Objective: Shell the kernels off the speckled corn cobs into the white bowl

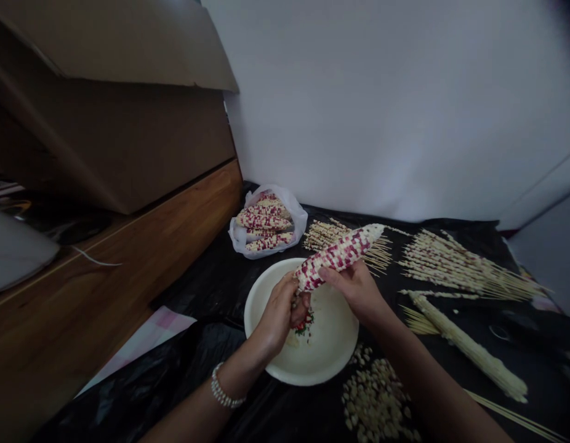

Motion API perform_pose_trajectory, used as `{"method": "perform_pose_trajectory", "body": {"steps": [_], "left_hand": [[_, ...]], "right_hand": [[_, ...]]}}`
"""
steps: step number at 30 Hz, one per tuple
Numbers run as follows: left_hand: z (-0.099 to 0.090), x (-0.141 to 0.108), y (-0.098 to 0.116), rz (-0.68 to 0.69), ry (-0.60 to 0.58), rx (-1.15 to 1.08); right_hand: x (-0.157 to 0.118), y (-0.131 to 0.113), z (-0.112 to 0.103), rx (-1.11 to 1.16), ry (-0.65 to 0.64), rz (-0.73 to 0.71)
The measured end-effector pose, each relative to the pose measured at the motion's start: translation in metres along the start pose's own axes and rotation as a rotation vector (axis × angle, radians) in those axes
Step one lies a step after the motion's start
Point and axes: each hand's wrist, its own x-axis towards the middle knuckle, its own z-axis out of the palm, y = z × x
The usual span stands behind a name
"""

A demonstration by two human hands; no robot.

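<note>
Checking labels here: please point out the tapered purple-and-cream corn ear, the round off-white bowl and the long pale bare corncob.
Tapered purple-and-cream corn ear (340, 253): head view, middle of its kernels.
Round off-white bowl (333, 347): head view, bare inside.
Long pale bare corncob (468, 346): head view, mid-length.

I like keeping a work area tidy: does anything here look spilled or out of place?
Mildly, yes. Loose kernels lie in a patch on the black sheet beside the bowl, not inside it, though that may be deliberate. One kernel-studded stick also lies apart from the fanned bundle.
</note>
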Motion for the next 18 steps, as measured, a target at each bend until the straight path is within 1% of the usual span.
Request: {"method": "perform_pose_trajectory", "body": {"steps": [3, 6, 8, 11, 13, 15, 18], "left_hand": [[0.0, -0.001, 0.003, -0.019, -0.035, -0.08], [0.0, -0.002, 0.006, -0.052, -0.064, -0.158], [0.001, -0.002, 0.007, -0.099, -0.083, -0.163], [0.002, -0.002, 0.008, -0.162, -0.101, -0.118], [0.003, -0.002, 0.009, -0.152, -0.082, -0.112], [0.004, -0.002, 0.01, -0.122, -0.062, -0.126], [0.006, -0.004, 0.011, -0.105, -0.075, -0.131]], "right_hand": [[0.0, -0.005, -0.002, 0.006, -0.008, 0.012], [0.0, -0.008, -0.002, 0.109, -0.014, 0.017], [0.0, -0.007, -0.003, 0.166, -0.039, 0.016], [0.001, -0.004, -0.003, 0.156, -0.117, 0.034], [0.001, -0.003, -0.003, 0.147, -0.135, 0.029], [0.001, -0.002, -0.003, 0.172, -0.122, 0.029], [0.002, -0.002, -0.004, 0.218, -0.12, 0.061]]}}
